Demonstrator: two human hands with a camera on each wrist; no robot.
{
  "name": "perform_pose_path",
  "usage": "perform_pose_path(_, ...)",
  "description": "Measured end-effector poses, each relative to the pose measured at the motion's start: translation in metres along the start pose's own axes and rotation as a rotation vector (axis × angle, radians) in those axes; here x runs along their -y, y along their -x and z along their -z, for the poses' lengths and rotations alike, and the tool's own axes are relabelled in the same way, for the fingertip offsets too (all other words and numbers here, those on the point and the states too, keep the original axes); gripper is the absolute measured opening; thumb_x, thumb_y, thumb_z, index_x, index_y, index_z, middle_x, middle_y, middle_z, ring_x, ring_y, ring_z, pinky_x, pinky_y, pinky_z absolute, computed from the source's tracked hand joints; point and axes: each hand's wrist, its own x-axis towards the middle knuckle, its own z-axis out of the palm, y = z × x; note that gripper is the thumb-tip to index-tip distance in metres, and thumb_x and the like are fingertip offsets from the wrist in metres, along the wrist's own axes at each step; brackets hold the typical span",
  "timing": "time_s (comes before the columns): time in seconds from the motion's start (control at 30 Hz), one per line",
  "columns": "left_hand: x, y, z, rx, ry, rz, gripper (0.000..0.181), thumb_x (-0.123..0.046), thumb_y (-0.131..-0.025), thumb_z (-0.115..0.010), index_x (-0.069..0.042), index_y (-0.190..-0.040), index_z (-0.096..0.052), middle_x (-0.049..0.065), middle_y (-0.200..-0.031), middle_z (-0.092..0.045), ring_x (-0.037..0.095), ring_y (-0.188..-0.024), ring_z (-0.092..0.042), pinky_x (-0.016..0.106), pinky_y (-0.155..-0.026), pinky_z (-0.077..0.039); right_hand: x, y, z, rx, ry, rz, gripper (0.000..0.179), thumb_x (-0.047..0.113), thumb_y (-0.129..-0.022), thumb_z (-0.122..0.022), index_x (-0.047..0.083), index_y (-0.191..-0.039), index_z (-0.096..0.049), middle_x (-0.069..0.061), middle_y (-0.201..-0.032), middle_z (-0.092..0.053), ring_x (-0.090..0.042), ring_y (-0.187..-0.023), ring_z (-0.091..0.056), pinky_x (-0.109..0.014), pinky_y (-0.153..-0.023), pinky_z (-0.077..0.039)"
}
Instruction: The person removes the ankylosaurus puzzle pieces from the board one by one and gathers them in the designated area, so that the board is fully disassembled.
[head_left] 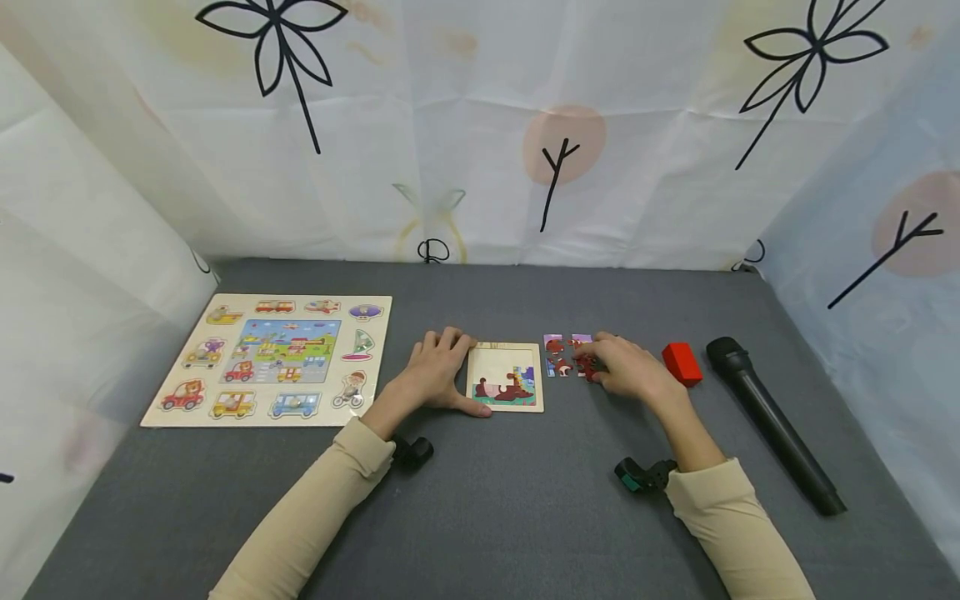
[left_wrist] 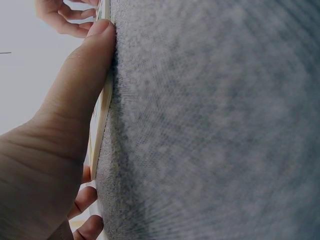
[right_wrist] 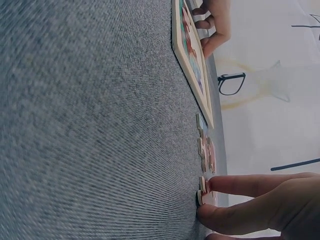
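Pale picture board [head_left: 341, 417] at left on my grey bench [head_left: 525, 500], my left hand [head_left: 438, 371] spread wide, thumb and fingers gripping the part-filled puzzle frame [head_left: 498, 364], loose pieces [head_left: 555, 354] just right of it, my right hand [head_left: 626, 367] nearly closed, thumb and finger pinching one jigsaw piece [head_left: 587, 367], red block [head_left: 682, 364], black microphone [head_left: 776, 425].

On the grey tabletop [head_left: 525, 517] before me, a board of vehicle pictures [head_left: 262, 388] lies flat at left, a red block [head_left: 681, 365] sits just beside the head of an obliquely placed black microphone [head_left: 778, 427], and plant-patterned white fabric [head_left: 480, 67] encloses the rear and both sides.
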Motion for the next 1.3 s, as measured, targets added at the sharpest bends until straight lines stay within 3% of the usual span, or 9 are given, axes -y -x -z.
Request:
perform_pose_path(0.37, 0.001, -0.002, -0.002, 0.000, -0.001, 0.001, 0.110, -0.073, -0.065, -0.085, -0.017, -0.150, -0.043, 0.014, -0.147, -0.042, 0.035, -0.118, -0.041, 0.049, -0.097, -0.039, 0.003, 0.005, 0.006, -0.030, -0.023, -0.010, 0.039, -0.002, -0.091, -0.069, 0.008, -0.128, -0.071, -0.015, -0.111, -0.065, -0.025, -0.091, -0.059, -0.044, -0.077, -0.052)
perform_pose_path(0.63, 0.000, 0.000, 0.000, 0.002, -0.005, -0.001, 0.111, -0.073, -0.065, -0.085, -0.016, -0.150, -0.043, 0.014, -0.148, -0.042, 0.036, -0.118, -0.041, 0.049, -0.096, -0.039, 0.008, 0.001, 0.014, -0.061, -0.024, -0.011, 0.042, 0.008, -0.092, -0.073, 0.008, -0.134, -0.067, -0.017, -0.114, -0.064, -0.024, -0.088, -0.058, -0.037, -0.069, -0.047)
perform_pose_path(1.0, 0.002, -0.001, -0.002, 0.002, 0.000, 0.002, 0.111, -0.073, -0.064, -0.085, -0.016, -0.150, -0.043, 0.014, -0.147, -0.042, 0.036, -0.119, -0.041, 0.049, -0.096, -0.038, 0.029, -0.008, 0.027, -0.085, -0.053, 0.009, 0.045, 0.017, -0.092, -0.076, 0.009, -0.135, -0.066, -0.017, -0.121, -0.064, -0.028, -0.098, -0.062, -0.043, -0.075, -0.053)
perform_pose_path(1.3, 0.001, -0.001, -0.002, 0.002, -0.008, 0.004, 0.111, -0.074, -0.065, -0.084, -0.016, -0.150, -0.043, 0.014, -0.147, -0.042, 0.036, -0.119, -0.041, 0.050, -0.096, -0.038, 0.054, -0.020, 0.026, -0.089, -0.060, 0.051, 0.048, 0.020, -0.091, -0.078, 0.007, -0.136, -0.066, -0.017, -0.120, -0.064, -0.022, -0.085, -0.059, -0.030, -0.064, -0.046)
